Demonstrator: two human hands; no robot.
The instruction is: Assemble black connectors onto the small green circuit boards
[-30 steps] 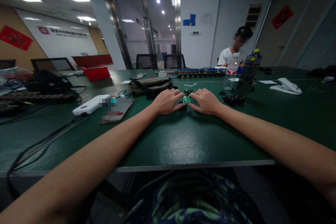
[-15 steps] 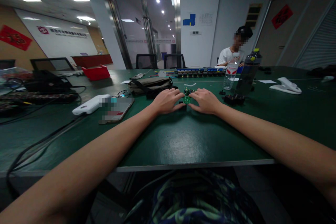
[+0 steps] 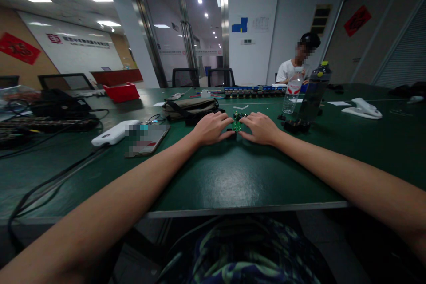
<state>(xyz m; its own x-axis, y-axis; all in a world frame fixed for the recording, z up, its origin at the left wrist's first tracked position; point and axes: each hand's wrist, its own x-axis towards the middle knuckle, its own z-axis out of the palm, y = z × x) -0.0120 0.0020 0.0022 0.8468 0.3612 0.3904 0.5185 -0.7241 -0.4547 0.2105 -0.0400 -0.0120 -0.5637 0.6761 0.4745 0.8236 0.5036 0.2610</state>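
A small green circuit board (image 3: 236,127) is at the middle of the table, between my two hands. My left hand (image 3: 213,128) grips its left side, thumb low and fingers above. On the opposite side, my right hand (image 3: 260,128) has its thumb and fingers closed about the board's right edge. Dark small parts (image 3: 231,134) show under the board by my left thumb; their kind is too small to make out. More green and dark pieces lie just beyond the board, partly behind my right fingertips.
Left of my hands lie a grey bag (image 3: 189,107), a phone (image 3: 148,140) and a white power bank (image 3: 115,132) with a cable. To the right stand a clear bottle (image 3: 291,97) and a dark bottle (image 3: 314,95). Across the table (image 3: 229,177) sits a person (image 3: 286,71).
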